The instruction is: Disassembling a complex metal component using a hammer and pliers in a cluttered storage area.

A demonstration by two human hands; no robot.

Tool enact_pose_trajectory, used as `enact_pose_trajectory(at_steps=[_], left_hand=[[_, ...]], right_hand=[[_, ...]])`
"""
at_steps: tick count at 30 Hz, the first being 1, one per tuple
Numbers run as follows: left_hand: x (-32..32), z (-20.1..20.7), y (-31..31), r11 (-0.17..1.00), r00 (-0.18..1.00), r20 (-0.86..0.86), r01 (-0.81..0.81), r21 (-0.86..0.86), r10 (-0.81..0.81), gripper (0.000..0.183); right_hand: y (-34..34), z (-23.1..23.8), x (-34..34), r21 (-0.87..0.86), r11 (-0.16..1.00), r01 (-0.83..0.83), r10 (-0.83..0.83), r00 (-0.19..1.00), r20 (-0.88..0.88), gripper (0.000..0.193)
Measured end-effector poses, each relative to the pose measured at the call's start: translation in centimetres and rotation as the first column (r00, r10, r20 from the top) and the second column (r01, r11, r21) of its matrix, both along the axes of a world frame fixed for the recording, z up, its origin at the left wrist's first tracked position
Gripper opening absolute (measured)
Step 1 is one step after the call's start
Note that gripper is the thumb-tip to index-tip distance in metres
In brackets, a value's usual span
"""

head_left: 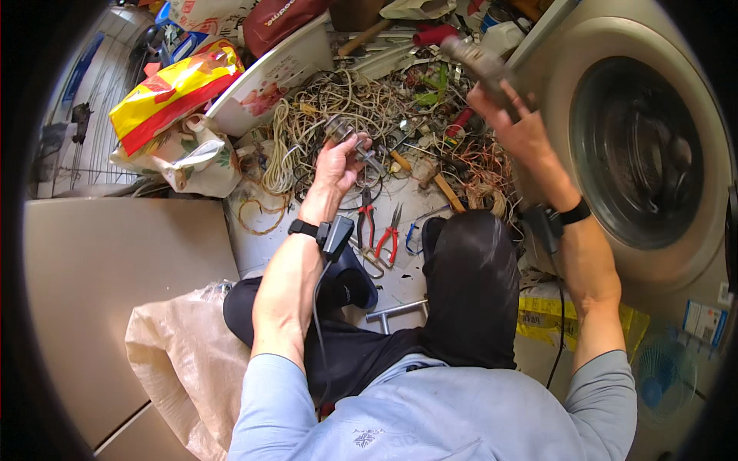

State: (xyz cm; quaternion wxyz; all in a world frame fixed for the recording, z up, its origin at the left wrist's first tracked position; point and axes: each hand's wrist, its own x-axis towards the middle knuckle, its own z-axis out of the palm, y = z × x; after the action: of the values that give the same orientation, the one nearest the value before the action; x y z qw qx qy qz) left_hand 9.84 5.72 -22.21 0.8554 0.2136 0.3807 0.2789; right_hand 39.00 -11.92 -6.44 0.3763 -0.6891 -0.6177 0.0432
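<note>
My left hand (338, 163) is closed around a metal part (337, 128), which has a round, dull silver end and a thin shaft poking out beside the fingers. Higher and to the right, my right hand (521, 132) grips a greyish-brown, roughly cylindrical metal piece (474, 61). Motion blurs that piece, so its exact kind is unclear. Below the left hand, red-handled pliers (390, 234) lie on the floor, with dark-jawed pliers (367, 217) beside them. A wooden-handled hammer (449, 192) rests between my hands, near my right knee.
Tangled wires and cables (354, 96) spread across the far floor. A washing machine (550, 69) stands at the right. To the left are a white tub (257, 81), a yellow-red bag (177, 96) and a beige panel (131, 261). A woven sack (181, 353) lies beside my leg.
</note>
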Motion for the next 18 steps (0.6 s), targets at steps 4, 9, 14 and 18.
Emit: enact_pose_trajectory(at_steps=[4,9,14,18], left_hand=[[2.5,-5.9,0.1,0.967,0.97,0.191,-0.102,-0.233,0.148,0.018],[2.7,-11.2,3.5,0.985,0.989,0.054,-0.13,-0.113,0.137,0.019],[7.2,-14.3,3.6,0.999,0.987,-0.162,-0.003,-0.041,-0.004,0.027],[8.3,-14.9,0.4,0.958,0.947,-0.321,0.109,0.265,-0.019,0.045]], right_hand=[[-1.0,-8.8,-1.7,-0.216,0.973,0.082,-0.143,0.947,-0.289,0.031],[-2.3,-18.1,-3.7,-0.528,0.85,0.009,-0.315,0.811,-0.493,0.038],[-6.5,-28.5,-2.5,-0.497,0.866,0.052,-0.347,0.778,-0.524,0.034],[-8.1,-30.0,-3.1,-0.593,0.804,0.047,-0.428,0.737,-0.522,0.033]])
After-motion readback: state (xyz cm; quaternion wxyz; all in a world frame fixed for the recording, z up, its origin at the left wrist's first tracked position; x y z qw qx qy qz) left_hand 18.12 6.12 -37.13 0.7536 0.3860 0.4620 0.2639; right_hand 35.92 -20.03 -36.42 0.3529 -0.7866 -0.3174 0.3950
